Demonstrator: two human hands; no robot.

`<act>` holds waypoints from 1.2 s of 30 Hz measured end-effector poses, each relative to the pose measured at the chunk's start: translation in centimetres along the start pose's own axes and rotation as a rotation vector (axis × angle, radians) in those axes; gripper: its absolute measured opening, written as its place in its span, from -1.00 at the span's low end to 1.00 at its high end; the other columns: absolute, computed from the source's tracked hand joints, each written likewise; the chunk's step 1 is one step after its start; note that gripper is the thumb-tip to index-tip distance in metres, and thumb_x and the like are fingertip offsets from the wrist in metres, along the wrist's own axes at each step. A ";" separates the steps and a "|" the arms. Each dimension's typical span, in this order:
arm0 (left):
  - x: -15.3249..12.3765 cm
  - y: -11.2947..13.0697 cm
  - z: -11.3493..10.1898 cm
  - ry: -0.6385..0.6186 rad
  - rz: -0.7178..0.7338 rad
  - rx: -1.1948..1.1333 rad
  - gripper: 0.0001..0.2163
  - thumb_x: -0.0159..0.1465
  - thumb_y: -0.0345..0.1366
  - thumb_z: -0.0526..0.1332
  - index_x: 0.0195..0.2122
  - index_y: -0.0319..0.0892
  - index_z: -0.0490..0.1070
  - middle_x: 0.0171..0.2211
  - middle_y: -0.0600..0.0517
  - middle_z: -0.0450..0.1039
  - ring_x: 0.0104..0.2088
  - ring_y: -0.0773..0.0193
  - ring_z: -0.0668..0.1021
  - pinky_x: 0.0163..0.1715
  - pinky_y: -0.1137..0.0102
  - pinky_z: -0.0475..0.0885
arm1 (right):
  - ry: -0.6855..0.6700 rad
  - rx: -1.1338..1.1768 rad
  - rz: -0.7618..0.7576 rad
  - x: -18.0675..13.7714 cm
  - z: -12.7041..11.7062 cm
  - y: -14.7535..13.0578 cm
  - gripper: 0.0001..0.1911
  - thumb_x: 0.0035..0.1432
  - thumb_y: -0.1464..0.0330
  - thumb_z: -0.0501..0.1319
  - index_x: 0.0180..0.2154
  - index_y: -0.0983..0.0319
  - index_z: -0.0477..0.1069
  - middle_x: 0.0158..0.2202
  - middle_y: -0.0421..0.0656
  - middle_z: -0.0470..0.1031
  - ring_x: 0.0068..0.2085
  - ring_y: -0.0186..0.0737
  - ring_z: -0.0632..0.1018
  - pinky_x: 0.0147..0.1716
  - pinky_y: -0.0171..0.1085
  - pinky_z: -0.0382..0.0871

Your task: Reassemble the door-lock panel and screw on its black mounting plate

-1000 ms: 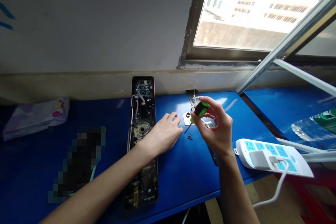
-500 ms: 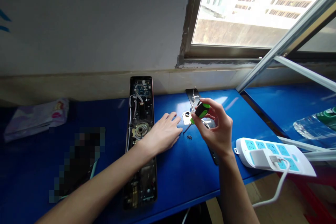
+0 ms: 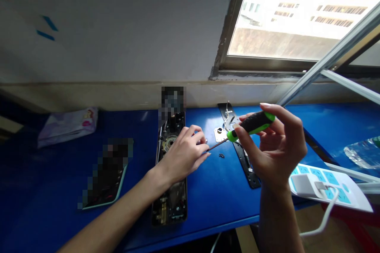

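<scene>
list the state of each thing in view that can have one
Screwdriver: gripped in the right hand, tip end beside the left hand
Left hand: fingers bent, whether pinching anything unclear
Long black housing: open, inner parts exposed
Black panel: lying separate from the housing
Small dark pieces: loose, clustered
Power strip: white adapter plugged in
Purple package: whether opened, unclear

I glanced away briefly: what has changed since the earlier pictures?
Beyond the camera's shift, the right hand moved rightward, tipping the screwdriver closer to level. Nothing was visibly let go; the screwdriver's tip is still near the left hand. The small dark pieces and opened device stayed put.
</scene>
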State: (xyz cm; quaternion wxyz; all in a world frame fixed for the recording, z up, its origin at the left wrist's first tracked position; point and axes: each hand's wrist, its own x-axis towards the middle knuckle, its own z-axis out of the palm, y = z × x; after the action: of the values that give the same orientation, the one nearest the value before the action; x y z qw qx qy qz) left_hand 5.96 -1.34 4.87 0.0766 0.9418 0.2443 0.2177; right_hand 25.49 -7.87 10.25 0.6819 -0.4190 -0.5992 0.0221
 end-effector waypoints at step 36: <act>-9.4 -1.0 -1.2 0.332 -0.250 -0.077 -0.81 0.34 -0.17 0.43 -0.03 0.02 0.68 0.54 -0.09 0.00 0.53 -0.38 0.03 0.38 -0.39 0.12 | -0.327 0.064 -0.181 -2.2 5.5 -3.5 -0.28 0.14 0.62 0.47 0.26 0.04 0.44 0.04 -0.13 0.69 -0.09 -0.16 0.74 -0.12 -0.17 0.73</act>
State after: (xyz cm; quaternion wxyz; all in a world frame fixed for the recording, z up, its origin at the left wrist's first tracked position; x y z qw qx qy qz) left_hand -2.33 -5.08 2.17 0.0977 0.8518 0.3601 0.3677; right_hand 18.64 -8.31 10.23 0.5877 -0.3323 -0.7362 0.0476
